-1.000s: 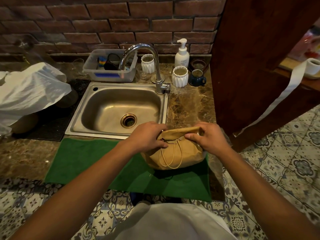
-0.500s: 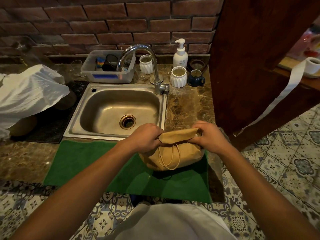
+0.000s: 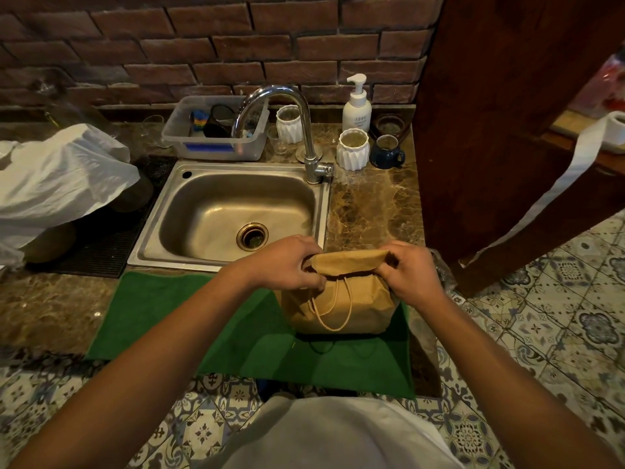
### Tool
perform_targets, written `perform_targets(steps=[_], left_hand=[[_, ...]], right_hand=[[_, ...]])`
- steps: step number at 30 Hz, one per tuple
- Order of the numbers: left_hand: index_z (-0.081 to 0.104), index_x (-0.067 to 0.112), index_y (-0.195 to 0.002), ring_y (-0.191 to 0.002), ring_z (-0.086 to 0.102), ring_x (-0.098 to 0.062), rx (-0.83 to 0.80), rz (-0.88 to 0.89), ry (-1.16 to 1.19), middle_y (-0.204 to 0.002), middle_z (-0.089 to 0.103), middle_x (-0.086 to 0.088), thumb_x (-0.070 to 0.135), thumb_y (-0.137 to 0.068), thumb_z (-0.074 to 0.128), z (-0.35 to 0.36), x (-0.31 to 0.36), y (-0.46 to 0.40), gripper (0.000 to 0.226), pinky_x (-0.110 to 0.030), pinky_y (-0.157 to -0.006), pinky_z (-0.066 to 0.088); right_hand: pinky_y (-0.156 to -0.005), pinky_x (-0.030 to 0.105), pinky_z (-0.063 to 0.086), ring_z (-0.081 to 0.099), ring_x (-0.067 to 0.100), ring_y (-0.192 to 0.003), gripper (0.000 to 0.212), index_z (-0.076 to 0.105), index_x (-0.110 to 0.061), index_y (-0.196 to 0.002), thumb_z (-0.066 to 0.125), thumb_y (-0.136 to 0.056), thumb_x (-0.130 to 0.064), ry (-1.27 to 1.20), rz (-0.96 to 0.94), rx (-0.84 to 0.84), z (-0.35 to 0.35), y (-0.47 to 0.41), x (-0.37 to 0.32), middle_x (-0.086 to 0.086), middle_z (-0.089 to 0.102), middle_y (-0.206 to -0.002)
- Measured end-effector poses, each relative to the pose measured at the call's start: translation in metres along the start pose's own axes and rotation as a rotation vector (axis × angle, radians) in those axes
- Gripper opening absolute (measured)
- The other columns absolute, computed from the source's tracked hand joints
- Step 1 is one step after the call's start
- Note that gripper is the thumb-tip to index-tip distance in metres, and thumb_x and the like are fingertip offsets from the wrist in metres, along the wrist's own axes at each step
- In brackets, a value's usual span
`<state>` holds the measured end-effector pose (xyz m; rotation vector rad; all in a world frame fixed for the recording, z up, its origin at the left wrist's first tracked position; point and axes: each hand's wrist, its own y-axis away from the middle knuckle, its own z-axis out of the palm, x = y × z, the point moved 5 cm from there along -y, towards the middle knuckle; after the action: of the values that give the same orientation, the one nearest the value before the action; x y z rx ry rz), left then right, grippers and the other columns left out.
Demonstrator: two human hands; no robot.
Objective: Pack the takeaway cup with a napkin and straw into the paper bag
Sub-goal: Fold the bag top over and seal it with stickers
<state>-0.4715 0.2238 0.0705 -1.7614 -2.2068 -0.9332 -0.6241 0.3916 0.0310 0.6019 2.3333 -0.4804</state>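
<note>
your left hand (image 3: pixel 285 262) and your right hand (image 3: pixel 411 270) both pinch the folded-over top of the paper bag (image 3: pixel 338 299), one at each end of the fold, fingers curled tight around the paper. the bag stands upright on the green mat (image 3: pixel 189 316), toward the mat's right side, and the mat lies on the marbled worktop (image 3: pixel 372 211) just in front of the sink (image 3: pixel 233 214). the bag's top flap is bent toward you and lies flat between your two hands. one cord handle (image 3: pixel 333 309) hangs loose down the bag's near face. you cannot see inside the bag, so the cup, napkin and straw cannot be told from here.

behind the sink, the tap (image 3: pixel 287 106) arches over the basin. a clear plastic tub (image 3: pixel 216 137) sits to its left, two white ribbed cups (image 3: pixel 353 148) near it, a pump bottle (image 3: pixel 356 108) by the brick wall and a dark blue mug (image 3: pixel 387 152) at the right. a white plastic bag (image 3: pixel 57 177) is draped over things at the far left of the worktop.
</note>
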Motion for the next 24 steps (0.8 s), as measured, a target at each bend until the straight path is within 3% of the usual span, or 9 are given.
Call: perform_targets(steps=[3, 5, 8, 12, 15, 18, 21, 24], left_hand=[[0.075, 0.015, -0.099, -0.094, 0.063, -0.019, -0.001, -0.025, 0.17, -0.101, 0.065, -0.004, 0.06, -0.092, 0.051, -0.003, 0.002, -0.001, 0.052, -0.039, -0.086, 0.051], [0.076, 0.012, -0.095, -0.086, 0.063, -0.02, 0.029, -0.002, 0.042, -0.094, 0.066, -0.005, 0.056, -0.098, 0.048, -0.004, 0.003, -0.005, 0.052, -0.042, -0.081, 0.052], [0.075, 0.014, -0.098, -0.085, 0.062, -0.021, 0.02, 0.004, -0.175, -0.092, 0.065, 0.001, 0.045, -0.097, 0.06, -0.001, 0.007, -0.014, 0.034, -0.042, -0.076, 0.052], [0.074, 0.018, -0.098, -0.088, 0.063, -0.021, 0.082, 0.008, -0.242, -0.094, 0.067, 0.002, 0.04, -0.096, 0.063, -0.002, 0.012, -0.018, 0.025, -0.041, -0.074, 0.052], [0.075, 0.019, -0.098, -0.088, 0.062, -0.02, 0.109, 0.0, -0.237, -0.093, 0.068, 0.003, 0.04, -0.095, 0.063, -0.001, 0.009, -0.019, 0.025, -0.042, -0.074, 0.053], [0.076, 0.02, -0.096, -0.086, 0.062, -0.02, 0.106, -0.011, -0.221, -0.093, 0.069, 0.003, 0.042, -0.094, 0.063, -0.002, 0.005, -0.018, 0.026, -0.044, -0.075, 0.054], [0.075, 0.022, -0.098, -0.087, 0.062, -0.02, 0.101, -0.001, -0.237, -0.095, 0.069, 0.003, 0.043, -0.094, 0.064, -0.001, 0.01, -0.018, 0.025, -0.041, -0.075, 0.054], [0.074, 0.023, -0.099, -0.086, 0.061, -0.019, 0.121, 0.041, -0.273, -0.091, 0.066, 0.006, 0.044, -0.094, 0.064, 0.001, 0.02, -0.023, 0.024, -0.037, -0.071, 0.051]], right_hand=[[-0.066, 0.041, 0.058, 0.069, 0.023, -0.075, 0.012, 0.081, -0.009, -0.093, 0.082, -0.081, -0.008, 0.001, -0.01, 0.019, -0.001, 0.0, 0.001, 0.005, 0.075, -0.083], [-0.067, 0.036, 0.057, 0.07, 0.021, -0.075, 0.014, 0.082, -0.009, -0.094, 0.082, -0.081, -0.006, -0.009, -0.008, 0.038, -0.002, 0.002, 0.001, 0.003, 0.075, -0.084], [-0.07, 0.028, 0.054, 0.069, 0.017, -0.076, 0.018, 0.082, -0.009, -0.094, 0.083, -0.077, -0.001, -0.049, 0.037, 0.063, -0.002, 0.004, 0.004, -0.002, 0.074, -0.085], [-0.073, 0.034, 0.058, 0.069, 0.016, -0.079, 0.02, 0.082, -0.013, -0.093, 0.087, -0.075, -0.005, -0.073, 0.054, 0.088, -0.005, 0.004, 0.0, -0.008, 0.07, -0.085], [-0.08, 0.032, 0.056, 0.067, 0.013, -0.092, 0.028, 0.077, -0.024, -0.107, 0.086, -0.08, -0.02, -0.093, 0.175, -0.108, -0.01, 0.002, 0.004, -0.011, 0.071, -0.099], [-0.092, 0.033, 0.054, 0.064, 0.011, -0.11, 0.056, 0.066, -0.035, -0.127, 0.086, -0.076, -0.045, -0.208, 0.279, -0.383, -0.028, 0.007, 0.009, -0.013, 0.067, -0.123], [-0.105, 0.037, 0.047, 0.055, 0.01, -0.126, 0.064, 0.061, -0.035, -0.136, 0.077, -0.079, -0.059, -0.083, 0.171, -0.364, -0.047, 0.0, -0.008, -0.011, 0.06, -0.139], [-0.098, 0.038, 0.049, 0.058, 0.013, -0.122, 0.049, 0.068, -0.033, -0.128, 0.064, -0.089, -0.062, 0.237, -0.049, -0.402, -0.025, -0.017, -0.041, -0.008, 0.066, -0.132]])
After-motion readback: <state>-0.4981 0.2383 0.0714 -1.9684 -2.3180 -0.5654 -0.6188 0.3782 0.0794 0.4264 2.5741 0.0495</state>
